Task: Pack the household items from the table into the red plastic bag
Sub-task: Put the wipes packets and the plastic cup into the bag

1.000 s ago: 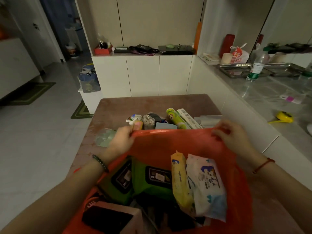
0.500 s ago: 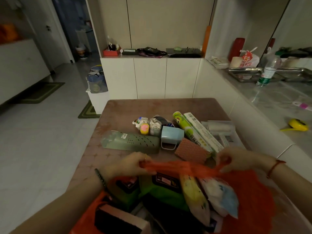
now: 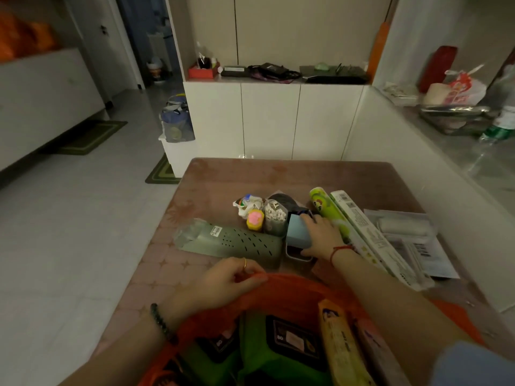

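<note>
Blue cup (image 3: 296, 233) is clasped under your right fingers (image 3: 310, 220); left fingers (image 3: 252, 274) pinch the bag (image 3: 295, 292) rim. Next, lift it back into the mouth.

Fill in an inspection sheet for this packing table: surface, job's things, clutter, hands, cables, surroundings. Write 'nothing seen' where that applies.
Surface: brown table with a star pattern.
Job's things: red bag open at the near edge, green packs and a yellow packet inside; blue cup, grey-green case, green tube, long box, swab jar and clear packets on the table.
Clutter: nothing seen.
Hands: left hand pinches the bag's rim; right hand grips the blue cup.
Cables: nothing seen.
Surroundings: white cabinets behind, counter with a bottle on the right, tiled floor on the left.
</note>
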A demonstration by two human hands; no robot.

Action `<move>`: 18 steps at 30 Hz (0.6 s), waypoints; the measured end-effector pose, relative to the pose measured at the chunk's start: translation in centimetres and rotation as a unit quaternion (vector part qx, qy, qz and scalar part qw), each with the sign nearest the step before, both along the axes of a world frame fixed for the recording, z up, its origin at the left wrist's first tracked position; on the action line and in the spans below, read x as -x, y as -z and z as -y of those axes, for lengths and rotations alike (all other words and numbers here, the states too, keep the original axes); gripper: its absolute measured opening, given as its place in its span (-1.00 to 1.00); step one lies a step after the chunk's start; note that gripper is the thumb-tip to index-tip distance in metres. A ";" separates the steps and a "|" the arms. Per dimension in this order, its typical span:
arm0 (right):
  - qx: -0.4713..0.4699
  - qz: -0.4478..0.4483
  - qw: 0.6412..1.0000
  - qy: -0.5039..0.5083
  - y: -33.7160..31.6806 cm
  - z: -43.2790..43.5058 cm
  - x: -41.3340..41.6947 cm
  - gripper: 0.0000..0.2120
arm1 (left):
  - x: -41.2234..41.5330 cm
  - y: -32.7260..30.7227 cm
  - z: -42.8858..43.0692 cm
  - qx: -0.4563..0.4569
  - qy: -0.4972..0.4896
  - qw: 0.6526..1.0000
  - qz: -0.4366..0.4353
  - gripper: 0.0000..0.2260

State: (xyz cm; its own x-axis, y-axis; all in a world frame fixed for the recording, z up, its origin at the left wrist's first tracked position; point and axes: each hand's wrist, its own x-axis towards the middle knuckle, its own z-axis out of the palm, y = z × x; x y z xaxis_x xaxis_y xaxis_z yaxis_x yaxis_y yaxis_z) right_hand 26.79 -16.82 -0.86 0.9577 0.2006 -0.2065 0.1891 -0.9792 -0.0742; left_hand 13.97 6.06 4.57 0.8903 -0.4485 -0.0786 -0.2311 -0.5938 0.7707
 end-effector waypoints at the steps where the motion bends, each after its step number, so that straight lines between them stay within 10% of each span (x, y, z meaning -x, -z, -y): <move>1: 0.015 0.019 1.000 0.014 0.6 -0.1 -0.2 -0.09 | -0.1 0.2 -0.1 0.004 -0.007 1.000 -0.002 -0.85; 6: -0.008 0.092 0.993 0.068 1.6 0.9 0.0 -0.14 | -0.3 0.2 -0.2 0.002 -0.018 1.000 0.008 -0.83; 12: -0.400 0.163 0.899 0.075 -5.1 3.2 5.4 -0.20 | 0.6 -0.5 0.1 0.026 -0.032 0.999 0.015 -0.88; 18: -0.584 -0.090 0.802 -0.093 -11.5 1.7 18.4 -0.21 | 1.9 -1.7 0.5 0.083 -0.074 0.994 -0.018 -0.77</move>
State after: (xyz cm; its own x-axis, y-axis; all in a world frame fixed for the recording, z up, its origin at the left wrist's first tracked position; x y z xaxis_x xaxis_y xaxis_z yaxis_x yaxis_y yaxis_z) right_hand 8.41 -18.53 10.61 0.8647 0.4935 0.0940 0.2066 -0.1787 -0.9620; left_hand 12.12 5.59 6.22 0.9456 -0.3218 -0.0481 -0.1203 -0.4831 0.8672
